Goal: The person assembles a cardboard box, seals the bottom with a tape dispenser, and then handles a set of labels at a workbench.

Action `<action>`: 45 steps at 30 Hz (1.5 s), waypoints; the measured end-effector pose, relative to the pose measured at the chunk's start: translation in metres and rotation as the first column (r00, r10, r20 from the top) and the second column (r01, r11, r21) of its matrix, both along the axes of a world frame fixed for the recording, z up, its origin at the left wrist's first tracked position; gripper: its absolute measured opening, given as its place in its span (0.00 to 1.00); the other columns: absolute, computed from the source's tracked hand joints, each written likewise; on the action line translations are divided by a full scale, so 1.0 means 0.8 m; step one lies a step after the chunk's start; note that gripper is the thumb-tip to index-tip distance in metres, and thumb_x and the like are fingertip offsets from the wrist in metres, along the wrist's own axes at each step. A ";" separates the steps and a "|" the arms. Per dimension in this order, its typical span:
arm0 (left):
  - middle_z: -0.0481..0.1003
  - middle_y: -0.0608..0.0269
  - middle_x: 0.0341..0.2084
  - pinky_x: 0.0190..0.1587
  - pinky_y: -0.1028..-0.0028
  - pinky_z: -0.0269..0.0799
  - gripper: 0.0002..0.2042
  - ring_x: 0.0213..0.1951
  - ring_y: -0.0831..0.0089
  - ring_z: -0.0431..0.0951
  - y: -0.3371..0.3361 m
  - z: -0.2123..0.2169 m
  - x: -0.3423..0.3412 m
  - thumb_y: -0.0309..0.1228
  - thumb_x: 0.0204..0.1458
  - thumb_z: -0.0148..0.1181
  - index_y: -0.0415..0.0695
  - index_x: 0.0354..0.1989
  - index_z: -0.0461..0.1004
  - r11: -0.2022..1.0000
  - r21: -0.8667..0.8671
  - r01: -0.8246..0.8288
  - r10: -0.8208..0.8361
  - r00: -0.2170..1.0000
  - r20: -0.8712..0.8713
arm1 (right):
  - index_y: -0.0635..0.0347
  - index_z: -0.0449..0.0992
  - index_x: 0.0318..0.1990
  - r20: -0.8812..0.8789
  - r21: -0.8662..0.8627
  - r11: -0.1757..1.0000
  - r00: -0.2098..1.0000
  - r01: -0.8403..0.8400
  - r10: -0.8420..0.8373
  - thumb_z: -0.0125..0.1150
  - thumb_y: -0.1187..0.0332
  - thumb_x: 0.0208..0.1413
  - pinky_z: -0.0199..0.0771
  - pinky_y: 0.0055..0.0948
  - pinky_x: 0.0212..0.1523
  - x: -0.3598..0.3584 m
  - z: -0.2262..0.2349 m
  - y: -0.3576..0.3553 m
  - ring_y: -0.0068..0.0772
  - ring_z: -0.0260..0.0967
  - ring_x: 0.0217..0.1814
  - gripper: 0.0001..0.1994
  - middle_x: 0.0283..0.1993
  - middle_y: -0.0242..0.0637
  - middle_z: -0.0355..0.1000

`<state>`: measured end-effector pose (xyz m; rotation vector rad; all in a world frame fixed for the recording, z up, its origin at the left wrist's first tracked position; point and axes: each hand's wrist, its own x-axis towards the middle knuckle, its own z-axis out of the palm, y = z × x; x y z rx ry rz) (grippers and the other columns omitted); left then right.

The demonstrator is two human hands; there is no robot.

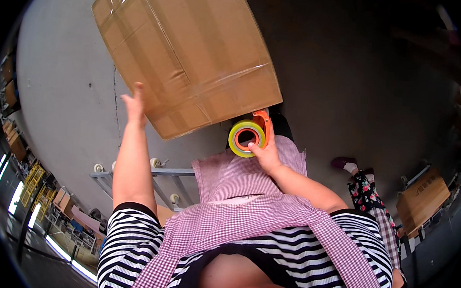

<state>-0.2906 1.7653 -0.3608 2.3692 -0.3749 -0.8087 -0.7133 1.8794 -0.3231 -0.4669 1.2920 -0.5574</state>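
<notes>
A large brown cardboard box (194, 41) stands in front of me, turned at an angle, with shiny strips of clear tape over its seams. My left hand (135, 106) is at the box's left edge near the close corner, thumb and fingers apart. Whether its fingers touch the cardboard I cannot tell. Just off the box's near edge, my right hand (267, 151) grips an orange tape dispenser (266, 124) loaded with a yellowish roll of packing tape (234, 137). The dispenser's head is close to the near right part of the box, and my thumb lies over the roll.
A grey metal frame with casters (173, 172) lies low at my left, close to my body. On the right, another person's legs in floral trousers (363, 197) show beside a brown carton (422, 200). Yellow racks (33, 179) and more cartons line the far left.
</notes>
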 end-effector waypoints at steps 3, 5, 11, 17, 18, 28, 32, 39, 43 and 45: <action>0.72 0.53 0.53 0.57 0.65 0.67 0.40 0.52 0.64 0.73 0.021 0.004 -0.023 0.52 0.49 0.69 0.33 0.61 0.62 0.998 0.020 0.063 -0.055 0.963 -0.264 | 0.53 0.33 0.74 -0.114 -0.110 0.993 0.993 -0.039 0.026 0.58 0.80 0.46 0.53 0.31 0.70 0.007 0.000 -0.007 0.35 0.54 0.71 0.50 0.71 0.40 0.52; 0.74 0.55 0.52 0.54 0.68 0.69 0.31 0.50 0.66 0.74 0.064 0.015 -0.052 0.47 0.55 0.65 0.33 0.56 0.69 0.999 -0.036 0.039 -0.048 0.958 -0.281 | 0.53 0.35 0.75 -0.114 -0.174 0.982 0.992 -0.076 0.056 0.58 0.80 0.45 0.54 0.31 0.70 -0.035 -0.003 -0.023 0.36 0.55 0.70 0.50 0.70 0.41 0.54; 0.74 0.56 0.51 0.46 0.61 0.75 0.36 0.52 0.61 0.75 0.216 0.075 -0.132 0.58 0.54 0.58 0.40 0.59 0.64 0.886 0.326 -0.331 0.463 0.664 -0.587 | 0.49 0.49 0.73 -0.301 -0.168 0.734 0.743 -0.658 0.598 0.56 0.77 0.42 0.62 0.34 0.66 -0.101 0.014 -0.198 0.48 0.62 0.66 0.45 0.64 0.52 0.61; 0.56 0.60 0.67 0.66 0.50 0.57 0.45 0.66 0.56 0.58 0.181 0.053 -0.160 0.72 0.51 0.38 0.54 0.70 0.52 0.776 0.184 -0.604 0.426 0.287 -0.858 | 0.48 0.55 0.72 0.052 -0.332 0.767 0.802 -0.548 0.595 0.59 0.73 0.43 0.67 0.29 0.58 0.108 -0.070 -0.355 0.34 0.67 0.59 0.42 0.60 0.44 0.68; 0.57 0.60 0.67 0.66 0.50 0.58 0.45 0.66 0.55 0.59 0.151 0.046 -0.156 0.73 0.50 0.35 0.54 0.71 0.51 0.779 0.140 -0.611 0.380 0.282 -0.881 | 0.48 0.54 0.72 0.094 -0.398 0.791 0.837 -0.464 0.539 0.60 0.72 0.43 0.67 0.28 0.57 0.142 -0.090 -0.377 0.31 0.67 0.58 0.43 0.60 0.41 0.69; 0.59 0.52 0.65 0.65 0.50 0.60 0.47 0.66 0.53 0.59 -0.052 0.001 -0.220 0.73 0.51 0.37 0.45 0.69 0.52 0.664 0.077 -0.744 0.330 0.198 -0.923 | 0.54 0.52 0.72 0.239 -0.168 0.780 0.743 -0.603 0.625 0.54 0.79 0.38 0.50 0.31 0.71 -0.057 -0.056 -0.215 0.31 0.54 0.72 0.46 0.70 0.36 0.58; 0.54 0.47 0.69 0.71 0.52 0.30 0.52 0.72 0.54 0.44 -0.118 0.013 -0.324 0.76 0.49 0.26 0.41 0.70 0.50 0.961 -0.073 -0.267 0.001 0.269 -0.963 | 0.51 0.49 0.73 0.131 -0.043 0.970 0.961 -0.240 0.244 0.55 0.82 0.41 0.54 0.29 0.69 -0.106 -0.019 -0.167 0.30 0.56 0.70 0.46 0.69 0.35 0.57; 0.29 0.41 0.72 0.72 0.58 0.21 0.56 0.74 0.56 0.25 -0.149 0.072 -0.368 0.74 0.52 0.18 0.28 0.70 0.36 0.980 0.035 0.196 -0.021 0.277 -0.960 | 0.53 0.49 0.73 0.152 -0.002 0.999 0.987 0.045 -0.044 0.56 0.83 0.42 0.58 0.27 0.66 -0.071 -0.014 -0.179 0.28 0.59 0.67 0.46 0.68 0.33 0.59; 0.72 0.52 0.56 0.56 0.66 0.69 0.31 0.54 0.64 0.75 -0.053 0.127 -0.199 0.55 0.65 0.39 0.37 0.60 0.67 0.922 -0.379 0.082 -0.359 0.549 -0.755 | 0.54 0.44 0.74 0.238 0.053 0.998 0.971 0.024 -0.036 0.56 0.84 0.45 0.58 0.25 0.66 -0.006 -0.016 -0.141 0.26 0.59 0.66 0.46 0.69 0.33 0.58; 0.73 0.55 0.53 0.54 0.68 0.71 0.21 0.49 0.67 0.75 -0.017 0.101 -0.047 0.41 0.65 0.50 0.40 0.61 0.66 0.869 -0.367 0.332 -0.312 0.943 0.115 | 0.52 0.42 0.75 0.232 0.019 0.999 0.972 0.031 -0.034 0.56 0.85 0.47 0.60 0.25 0.65 0.039 -0.017 -0.120 0.26 0.59 0.66 0.47 0.69 0.34 0.58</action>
